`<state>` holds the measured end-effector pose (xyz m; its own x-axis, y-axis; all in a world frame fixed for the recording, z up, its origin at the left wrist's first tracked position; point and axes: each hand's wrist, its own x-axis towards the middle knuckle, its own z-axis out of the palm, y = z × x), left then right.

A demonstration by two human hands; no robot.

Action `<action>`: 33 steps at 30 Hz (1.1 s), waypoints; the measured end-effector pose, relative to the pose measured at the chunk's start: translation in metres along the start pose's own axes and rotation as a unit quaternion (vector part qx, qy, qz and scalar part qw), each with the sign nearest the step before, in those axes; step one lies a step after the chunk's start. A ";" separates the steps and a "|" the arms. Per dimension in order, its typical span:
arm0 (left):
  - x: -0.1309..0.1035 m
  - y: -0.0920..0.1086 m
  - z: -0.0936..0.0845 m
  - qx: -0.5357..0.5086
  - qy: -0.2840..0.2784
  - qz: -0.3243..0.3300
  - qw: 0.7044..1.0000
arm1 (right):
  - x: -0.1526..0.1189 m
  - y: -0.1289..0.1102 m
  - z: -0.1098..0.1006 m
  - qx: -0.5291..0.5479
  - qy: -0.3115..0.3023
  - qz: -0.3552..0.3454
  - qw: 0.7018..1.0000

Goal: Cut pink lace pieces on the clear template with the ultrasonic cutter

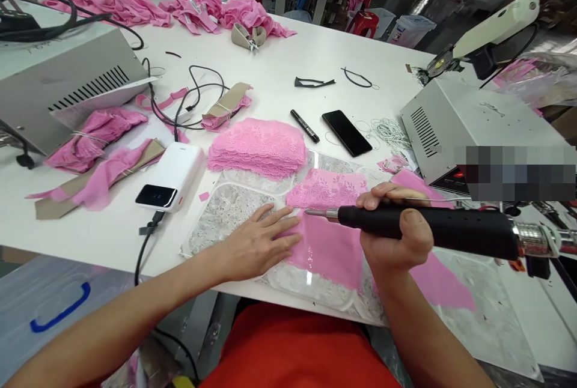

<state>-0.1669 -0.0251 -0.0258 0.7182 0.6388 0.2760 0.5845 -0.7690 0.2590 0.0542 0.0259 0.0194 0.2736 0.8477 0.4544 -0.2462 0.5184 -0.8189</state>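
My left hand (264, 242) lies flat with fingers spread, its fingertips on the left edge of a plain pink fabric piece (331, 250). In my right hand (396, 235) is a thick black handheld tool (460, 230) with a pointed metal tip and a cable at its rear. Its tip reaches the pink fabric's upper edge, where a pink lace piece (331, 187) lies; I cannot tell whether it touches. Beneath them is a clear patterned mat (225, 214). A stack of pink lace pieces (256, 145) sits just behind my left hand.
A white power bank (174, 175) with a cable stands left. Behind the mat lie a black marker (305, 126), a phone (347, 133) and tangled thread (391, 134). Grey metal boxes (90, 75) flank the table's sides. Pink fabric heaps (198, 6) line the far edge.
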 end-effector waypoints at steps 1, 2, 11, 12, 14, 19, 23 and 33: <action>0.000 0.000 0.000 0.000 -0.002 -0.001 1.000 | 0.000 0.000 0.000 0.003 -0.002 -0.002 1.000; 0.000 0.000 0.000 0.000 -0.003 -0.003 1.000 | 0.000 0.000 0.000 0.005 -0.004 -0.003 1.000; 0.001 0.001 -0.001 0.003 -0.007 -0.007 1.000 | 0.000 0.001 0.003 -0.010 -0.007 -0.004 1.000; 0.001 0.001 -0.001 0.003 -0.007 -0.006 1.000 | 0.000 0.002 0.003 -0.009 -0.010 -0.005 1.000; 0.001 0.001 -0.001 0.004 -0.010 -0.007 1.000 | 0.000 0.002 0.004 -0.005 -0.015 -0.006 1.000; 0.002 0.001 -0.002 0.002 -0.006 -0.006 1.000 | -0.001 0.003 0.003 0.000 -0.026 -0.001 1.000; 0.002 0.000 -0.001 0.008 0.000 -0.001 1.000 | -0.003 0.003 0.004 -0.002 -0.045 -0.004 0.999; 0.002 -0.005 -0.002 0.012 0.025 0.022 0.999 | 0.014 -0.018 -0.013 -0.018 0.018 -0.054 0.998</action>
<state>-0.1688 -0.0200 -0.0241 0.7245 0.6038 0.3325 0.5612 -0.7968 0.2239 0.0744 0.0272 0.0356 0.3304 0.7818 0.5288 -0.1799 0.6022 -0.7778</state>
